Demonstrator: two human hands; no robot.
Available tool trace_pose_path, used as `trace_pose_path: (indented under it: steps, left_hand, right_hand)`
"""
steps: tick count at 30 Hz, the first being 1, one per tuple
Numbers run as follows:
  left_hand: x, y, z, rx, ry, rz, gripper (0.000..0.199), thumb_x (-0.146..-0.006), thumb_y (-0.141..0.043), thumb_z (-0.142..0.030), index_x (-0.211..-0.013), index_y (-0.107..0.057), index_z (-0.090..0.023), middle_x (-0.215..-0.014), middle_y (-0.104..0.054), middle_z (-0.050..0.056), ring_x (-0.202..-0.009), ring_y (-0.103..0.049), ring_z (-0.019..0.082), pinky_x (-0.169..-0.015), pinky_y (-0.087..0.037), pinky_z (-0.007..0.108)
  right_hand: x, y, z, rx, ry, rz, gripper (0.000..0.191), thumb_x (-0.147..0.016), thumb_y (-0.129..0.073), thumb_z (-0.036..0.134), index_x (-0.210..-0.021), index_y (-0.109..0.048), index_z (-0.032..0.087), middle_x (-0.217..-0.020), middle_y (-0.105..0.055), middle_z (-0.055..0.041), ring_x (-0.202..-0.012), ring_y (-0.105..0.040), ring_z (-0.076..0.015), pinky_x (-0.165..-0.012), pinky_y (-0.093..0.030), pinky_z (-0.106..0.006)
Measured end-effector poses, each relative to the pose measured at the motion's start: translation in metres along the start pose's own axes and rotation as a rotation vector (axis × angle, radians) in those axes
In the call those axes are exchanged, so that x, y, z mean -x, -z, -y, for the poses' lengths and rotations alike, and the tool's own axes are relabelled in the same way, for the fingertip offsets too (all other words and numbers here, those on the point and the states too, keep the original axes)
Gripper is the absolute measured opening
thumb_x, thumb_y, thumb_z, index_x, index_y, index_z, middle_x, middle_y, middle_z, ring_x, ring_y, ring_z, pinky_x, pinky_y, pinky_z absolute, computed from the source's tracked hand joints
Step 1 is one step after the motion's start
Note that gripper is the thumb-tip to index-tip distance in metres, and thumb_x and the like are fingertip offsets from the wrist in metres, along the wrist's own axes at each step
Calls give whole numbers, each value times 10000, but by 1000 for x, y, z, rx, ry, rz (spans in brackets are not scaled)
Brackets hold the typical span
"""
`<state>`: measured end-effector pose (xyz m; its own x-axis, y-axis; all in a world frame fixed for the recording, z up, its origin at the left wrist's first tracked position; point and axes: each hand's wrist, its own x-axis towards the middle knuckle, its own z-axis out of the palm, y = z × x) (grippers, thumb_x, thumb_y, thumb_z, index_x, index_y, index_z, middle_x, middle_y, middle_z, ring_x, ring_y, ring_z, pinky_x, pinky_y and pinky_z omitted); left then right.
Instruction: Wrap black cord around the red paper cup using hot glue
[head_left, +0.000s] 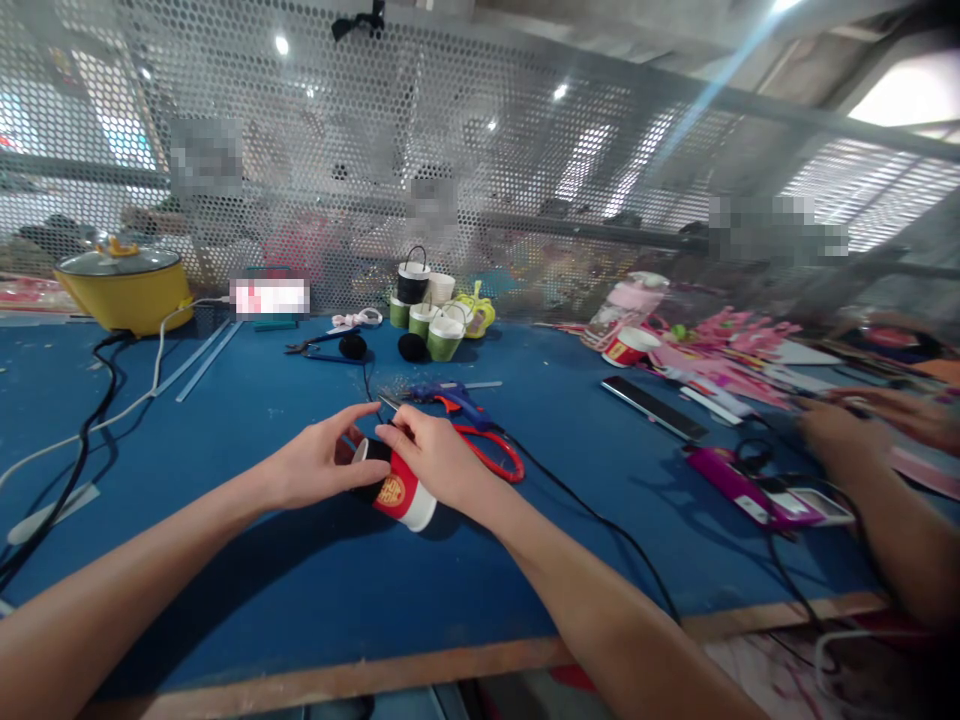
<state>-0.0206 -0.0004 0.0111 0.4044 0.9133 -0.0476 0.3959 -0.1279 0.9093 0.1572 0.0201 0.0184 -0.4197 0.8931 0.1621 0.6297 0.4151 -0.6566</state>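
A red paper cup (407, 497) with a gold emblem, a black band and a white rim lies tilted between my hands, low over the blue table. My left hand (319, 462) grips its black end, thumb across the side and fingers curved around the far side. On the red part rests my right hand (435, 455), fingers bent and partly hidden. A thin metal tip (388, 402) sticks out beyond the right fingers; whether they hold it cannot be told. Just past that hand are a red-handled tool (499, 452) and a blue glue gun (461, 400).
Pliers (311, 350), black balls (412, 347) and small green-and-white cups (445, 338) stand farther back. A yellow pot (127, 290) is at left. Rightward lie a phone (652, 407), a purple device (750, 490), cables and a co-worker's hands (847, 430). Mesh (510, 170) borders the back.
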Motion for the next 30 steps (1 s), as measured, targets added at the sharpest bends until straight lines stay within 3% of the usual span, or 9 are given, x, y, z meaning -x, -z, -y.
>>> trace_pose_path:
  steps: [4, 14, 26, 30]
  left_hand:
    - [2, 0, -3, -16, 8, 16, 756, -739, -596, -476, -1370, -296, -188, -951, -547, 57, -740, -540, 173, -668, -464, 346]
    - [1, 0, 1, 76, -137, 11, 826, -713, -654, -365, -1396, -204, -249, -1143, -477, 88, -924, -519, 209, -802, -461, 398]
    - [0, -3, -3, 98, -48, 5, 803, -694, -612, -357, -1379, -230, -185, -957, -505, 39, -910, -509, 212, -758, -458, 371]
    - [1, -4, -6, 79, -43, -11, 869, -680, -607, -345, -1406, -161, -174, -973, -507, 52, -926, -498, 224, -771, -430, 372]
  right_hand:
    - [0, 2, 1, 6, 19, -1, 277, -885, -447, 330, -645, -385, 207, -583, -447, 46, -557, -398, -109, -531, -270, -250]
    - [1, 9, 8, -21, 56, -36, 280, -888, -444, 318, -644, -360, 209, -579, -411, 55, -546, -380, -105, -531, -275, -245]
    - [0, -2, 6, 32, 111, -74, 289, -873, -481, 283, -629, -343, 211, -582, -419, 51, -541, -386, -107, -537, -276, -256]
    - [1, 3, 8, -57, 137, -84, 235, -853, -497, 283, -647, -426, 195, -651, -487, 25, -622, -446, -117, -587, -331, -256]
